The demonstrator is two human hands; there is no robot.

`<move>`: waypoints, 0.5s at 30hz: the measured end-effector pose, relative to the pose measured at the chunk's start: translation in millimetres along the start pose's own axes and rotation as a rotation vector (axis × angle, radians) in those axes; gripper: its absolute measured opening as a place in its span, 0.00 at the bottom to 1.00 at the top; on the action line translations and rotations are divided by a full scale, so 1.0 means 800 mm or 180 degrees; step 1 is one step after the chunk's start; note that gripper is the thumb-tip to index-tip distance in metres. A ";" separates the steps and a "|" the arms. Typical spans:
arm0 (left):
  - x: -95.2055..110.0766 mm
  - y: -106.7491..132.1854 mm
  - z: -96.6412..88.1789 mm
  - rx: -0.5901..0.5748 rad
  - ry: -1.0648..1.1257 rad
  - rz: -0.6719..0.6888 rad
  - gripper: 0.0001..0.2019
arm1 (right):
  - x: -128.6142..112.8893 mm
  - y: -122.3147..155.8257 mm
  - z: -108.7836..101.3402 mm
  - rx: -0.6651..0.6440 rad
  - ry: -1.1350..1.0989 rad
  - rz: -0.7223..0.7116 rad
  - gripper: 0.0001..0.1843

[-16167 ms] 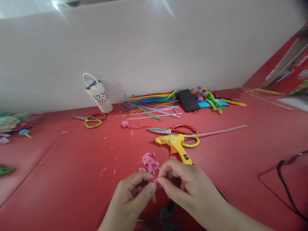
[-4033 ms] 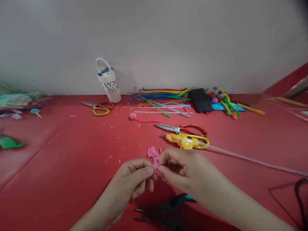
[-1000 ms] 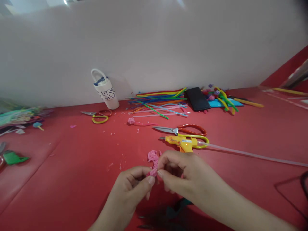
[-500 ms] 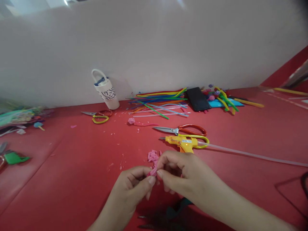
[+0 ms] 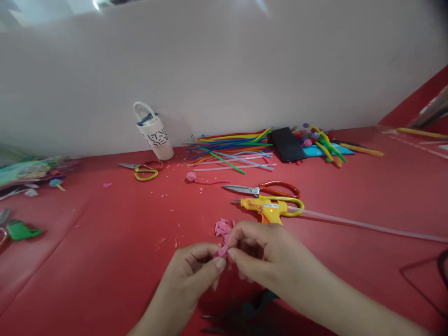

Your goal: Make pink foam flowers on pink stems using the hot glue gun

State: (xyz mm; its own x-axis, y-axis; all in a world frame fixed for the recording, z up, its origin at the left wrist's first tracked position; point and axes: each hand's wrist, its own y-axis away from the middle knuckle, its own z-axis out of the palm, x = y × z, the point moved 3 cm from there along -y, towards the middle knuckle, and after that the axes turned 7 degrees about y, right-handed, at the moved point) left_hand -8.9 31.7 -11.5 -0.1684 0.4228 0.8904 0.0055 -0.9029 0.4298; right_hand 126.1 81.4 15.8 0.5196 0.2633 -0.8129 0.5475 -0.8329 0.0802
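Note:
My left hand (image 5: 191, 277) pinches a small pink piece (image 5: 222, 252) between thumb and forefinger. From the other side, my right hand (image 5: 268, 254) pinches the same piece, so the fingertips of both hands nearly meet. It looks like soft craft material, partly hidden by the fingers. Just behind it lies a small heap of cut pink pieces (image 5: 222, 227) on the red table. A yellow glue gun (image 5: 268, 206) with a lit orange spot rests beyond my right hand, over the yellow handle of the scissors (image 5: 280, 186).
Farther back are a white tumbler (image 5: 156, 137), another pair of scissors (image 5: 145, 175), a pink flower on a stem (image 5: 191, 176), colourful pipe cleaners (image 5: 231, 151) and a black phone (image 5: 288, 144). A dark tool with teal handles (image 5: 257, 303) lies under my wrists. Green-handled scissors (image 5: 23, 230) lie left.
Almost nothing differs. Both hands keep their pinch on the pink piece, with only a very slight shift of the fingers.

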 end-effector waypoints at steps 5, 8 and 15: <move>-0.001 -0.001 -0.002 -0.0051 -0.0010 0.0020 0.09 | -0.001 0.000 0.000 0.0017 0.0063 -0.0031 0.06; -0.003 -0.001 -0.003 -0.0061 0.0006 0.0026 0.09 | -0.001 0.000 0.000 0.0009 0.0030 -0.0042 0.06; -0.003 0.000 -0.001 -0.0080 0.0133 -0.0074 0.10 | 0.000 0.001 -0.001 0.0012 -0.0007 0.0008 0.06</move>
State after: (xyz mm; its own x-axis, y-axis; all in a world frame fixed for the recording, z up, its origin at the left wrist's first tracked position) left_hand -9.2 30.9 -13.7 -0.2093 0.4406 0.8730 -0.0238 -0.8948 0.4459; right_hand 127.2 81.2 16.4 0.5196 0.2600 -0.8139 0.5437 -0.8355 0.0802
